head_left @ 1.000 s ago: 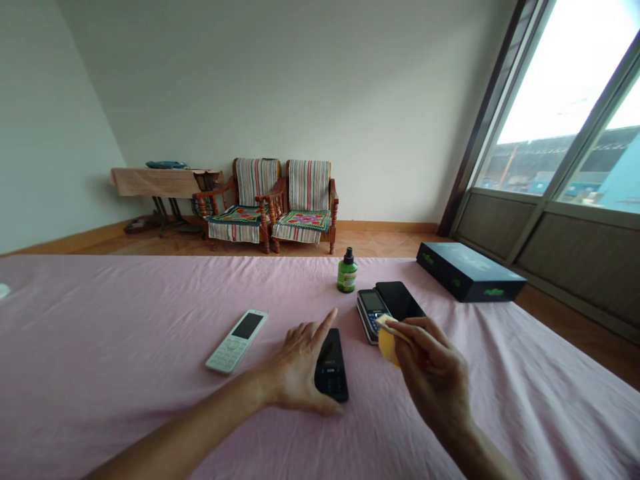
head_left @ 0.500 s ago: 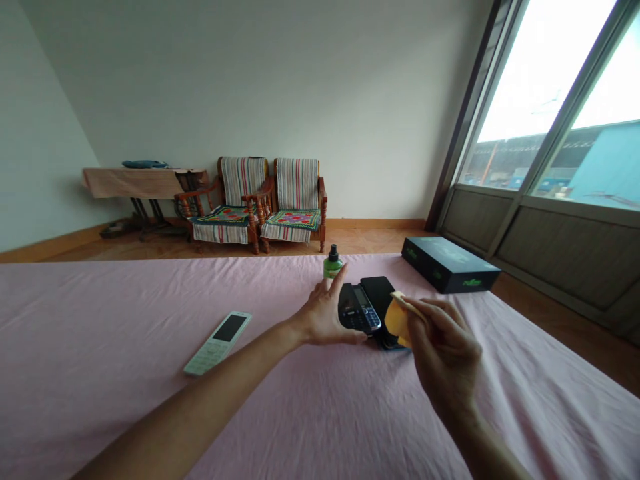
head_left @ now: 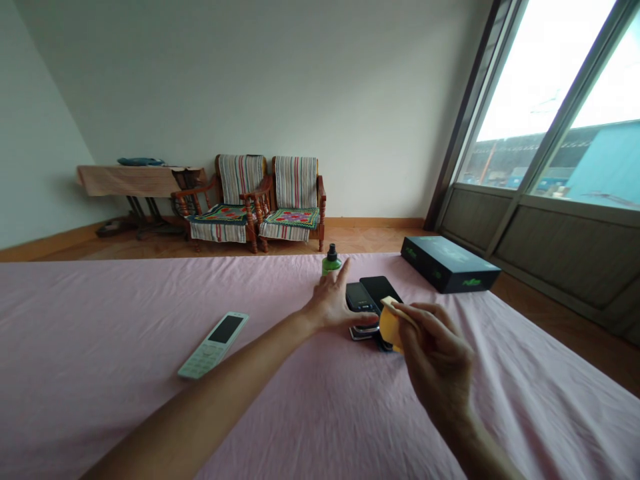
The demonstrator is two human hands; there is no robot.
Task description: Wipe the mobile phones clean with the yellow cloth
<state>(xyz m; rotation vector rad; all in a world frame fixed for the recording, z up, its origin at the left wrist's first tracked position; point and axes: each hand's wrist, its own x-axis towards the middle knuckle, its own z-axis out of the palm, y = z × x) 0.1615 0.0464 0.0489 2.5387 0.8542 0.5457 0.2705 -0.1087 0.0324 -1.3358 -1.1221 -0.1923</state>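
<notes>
Phone (head_left: 359, 295) should sit squarely on lower phone (head_left: 358, 335); left hand (head_left: 327, 304) spreads wide, contact unclear; right hand (head_left: 443, 353) pinches yellow cloth (head_left: 389, 328).

Cloth (head_left: 389, 327) yellow; top phone (head_left: 361, 297) of the stack black; leftmost phone (head_left: 214, 347) white, screen (head_left: 227, 329) dark. Sheet (head_left: 320, 413) plain pink; bottle (head_left: 330, 266) green; box (head_left: 445, 257) black with green lettering (head_left: 471, 282). Chair backs (head_left: 296, 183) striped.
</notes>
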